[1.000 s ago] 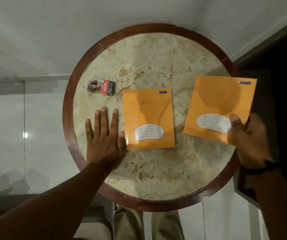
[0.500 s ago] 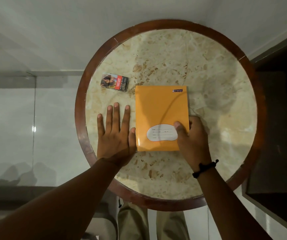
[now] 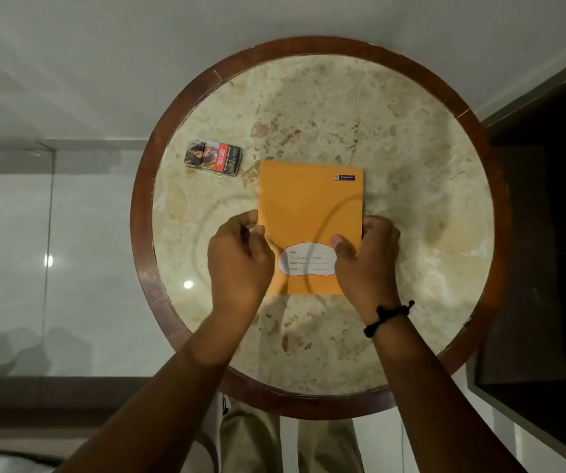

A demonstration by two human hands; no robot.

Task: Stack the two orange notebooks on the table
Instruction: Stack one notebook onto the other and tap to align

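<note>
At the center of the frame, on a round marble-topped table point(image 3: 411, 138), your left hand point(image 3: 238, 261) and right hand point(image 3: 366, 261) pinch the side edges of an orange notebook point(image 3: 308, 206), thumbs on the cover, fingers curled at the edges. Only 1 cover shows; if the 2nd notebook lies beneath, it is hidden, so you cannot confirm from here that the edges line up.

The likely slip: thin, smooth covers can skate on each other, and an uneven squeeze or a hasty release could fan the pile or push it askew on the polished stone. A lift by the edges could also bow the cover.

Print in the notebook's upper-right corner reads "Popular". The white label point(image 3: 307, 264) near the lower edge carries form lines, with "NAME" legible and the rest too small to read. In the upper left, well apart, sits a small carton point(image 3: 212, 158) with a red panel; its lettering is too small to read.
</note>
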